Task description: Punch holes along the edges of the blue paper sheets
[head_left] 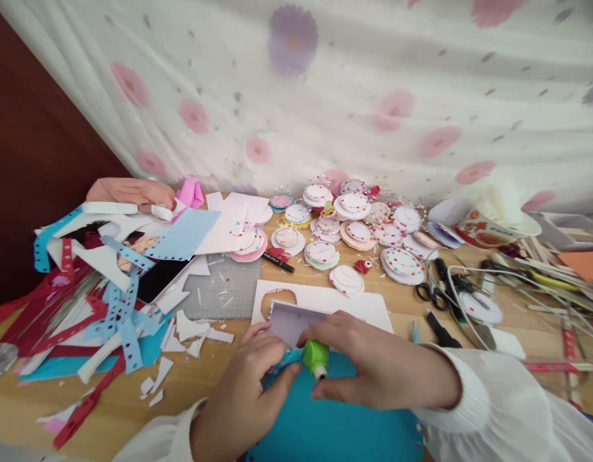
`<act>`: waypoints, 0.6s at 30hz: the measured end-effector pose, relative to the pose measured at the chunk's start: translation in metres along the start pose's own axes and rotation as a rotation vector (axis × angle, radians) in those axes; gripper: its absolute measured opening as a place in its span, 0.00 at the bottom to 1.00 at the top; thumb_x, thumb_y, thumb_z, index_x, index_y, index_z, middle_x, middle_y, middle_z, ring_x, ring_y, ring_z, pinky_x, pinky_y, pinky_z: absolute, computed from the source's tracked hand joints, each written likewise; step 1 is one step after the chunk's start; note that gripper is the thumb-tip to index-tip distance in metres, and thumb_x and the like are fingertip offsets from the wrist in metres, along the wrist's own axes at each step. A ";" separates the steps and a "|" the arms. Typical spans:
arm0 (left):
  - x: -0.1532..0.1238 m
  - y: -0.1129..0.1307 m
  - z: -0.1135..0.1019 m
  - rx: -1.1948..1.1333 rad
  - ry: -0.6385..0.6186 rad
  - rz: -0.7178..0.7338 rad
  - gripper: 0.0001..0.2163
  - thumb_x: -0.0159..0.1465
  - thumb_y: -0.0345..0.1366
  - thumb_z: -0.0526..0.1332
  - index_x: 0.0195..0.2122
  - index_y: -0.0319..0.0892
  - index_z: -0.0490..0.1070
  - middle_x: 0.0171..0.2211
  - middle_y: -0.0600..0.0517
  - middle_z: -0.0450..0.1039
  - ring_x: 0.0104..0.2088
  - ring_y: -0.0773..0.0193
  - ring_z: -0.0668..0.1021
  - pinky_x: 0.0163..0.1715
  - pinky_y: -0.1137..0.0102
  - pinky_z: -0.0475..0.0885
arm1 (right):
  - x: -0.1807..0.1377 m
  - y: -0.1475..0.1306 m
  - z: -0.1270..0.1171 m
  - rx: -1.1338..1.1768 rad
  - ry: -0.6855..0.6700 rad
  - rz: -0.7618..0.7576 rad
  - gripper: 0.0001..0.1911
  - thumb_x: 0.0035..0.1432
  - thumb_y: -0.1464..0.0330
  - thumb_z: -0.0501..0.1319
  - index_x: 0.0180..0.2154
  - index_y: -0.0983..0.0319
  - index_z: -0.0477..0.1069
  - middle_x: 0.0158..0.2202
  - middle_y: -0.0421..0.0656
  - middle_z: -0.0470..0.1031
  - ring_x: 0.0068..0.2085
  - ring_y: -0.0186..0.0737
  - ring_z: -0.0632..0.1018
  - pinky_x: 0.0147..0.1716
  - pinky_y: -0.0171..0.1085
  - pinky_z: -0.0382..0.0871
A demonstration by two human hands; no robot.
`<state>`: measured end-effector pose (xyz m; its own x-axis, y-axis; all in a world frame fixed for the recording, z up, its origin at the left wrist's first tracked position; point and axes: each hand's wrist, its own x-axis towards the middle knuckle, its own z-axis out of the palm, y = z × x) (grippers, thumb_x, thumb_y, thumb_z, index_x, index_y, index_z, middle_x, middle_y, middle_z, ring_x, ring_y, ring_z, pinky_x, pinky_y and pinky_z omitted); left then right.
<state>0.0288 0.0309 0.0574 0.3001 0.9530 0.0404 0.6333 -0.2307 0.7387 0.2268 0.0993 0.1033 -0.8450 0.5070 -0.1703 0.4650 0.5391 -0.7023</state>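
We're gripping a small green tool (pixel 316 356) in our right hand (pixel 373 359), thumb & fingers clamped round it, its white tip pointing down toward us. Punch or glue, we can't tell. Our left hand (pixel 248 378) is closing its fingers on the near edge of a pale card (pixel 289 321), thumb reaching toward the tool. Both are sitting at centre-front, over a blue sheet (pixel 335 423) on the table (pixel 205 378).

Progress, as we're judging it: a good batch looks done. Approx. twenty-odd round discs (pixel 354 218) are lying stacked & spread at the back, layered in white, pink & yellow w/ dotted rims. The card in hand seems mid-work. The white sheet (pixel 354 301) just behind it is showing one round cut-out & plenty of uncut area, so more looks left.

Materials: the sheets look flat, matte, thin, prob. foam or card. Scraps (pixel 190 327) are lying jagged & white near a grey gridded mat (pixel 229 289). Blue & red strips (pixel 123 308) w/ rows of punched holes are tangling at left. A black marker (pixel 277 262) is lying by the discs, and black-handled scissors (pixel 434 292) are resting at right amid cables.
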 end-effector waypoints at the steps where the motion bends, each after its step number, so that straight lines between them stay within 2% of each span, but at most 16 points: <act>1: 0.000 0.000 0.000 0.003 0.002 0.001 0.11 0.63 0.32 0.54 0.23 0.42 0.60 0.24 0.55 0.63 0.29 0.65 0.69 0.53 0.58 0.62 | 0.000 0.001 0.000 -0.002 0.002 0.003 0.17 0.53 0.64 0.66 0.45 0.62 0.69 0.39 0.44 0.74 0.41 0.42 0.73 0.41 0.40 0.65; 8: 0.000 -0.003 0.002 0.005 0.010 0.000 0.11 0.64 0.32 0.54 0.24 0.41 0.61 0.24 0.55 0.65 0.28 0.66 0.69 0.53 0.58 0.61 | 0.002 0.004 0.003 0.025 0.020 -0.029 0.13 0.53 0.65 0.66 0.38 0.63 0.69 0.38 0.44 0.73 0.40 0.41 0.73 0.39 0.37 0.65; 18: -0.001 -0.005 0.003 -0.007 0.025 0.011 0.10 0.64 0.33 0.54 0.25 0.41 0.63 0.24 0.55 0.65 0.29 0.66 0.70 0.54 0.58 0.61 | 0.002 0.002 0.006 0.050 0.037 0.044 0.12 0.52 0.66 0.66 0.38 0.63 0.70 0.36 0.44 0.73 0.39 0.42 0.72 0.40 0.40 0.66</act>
<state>0.0280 0.0303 0.0517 0.2892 0.9550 0.0651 0.6249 -0.2399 0.7430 0.2243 0.0973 0.0969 -0.8132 0.5546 -0.1766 0.4870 0.4823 -0.7282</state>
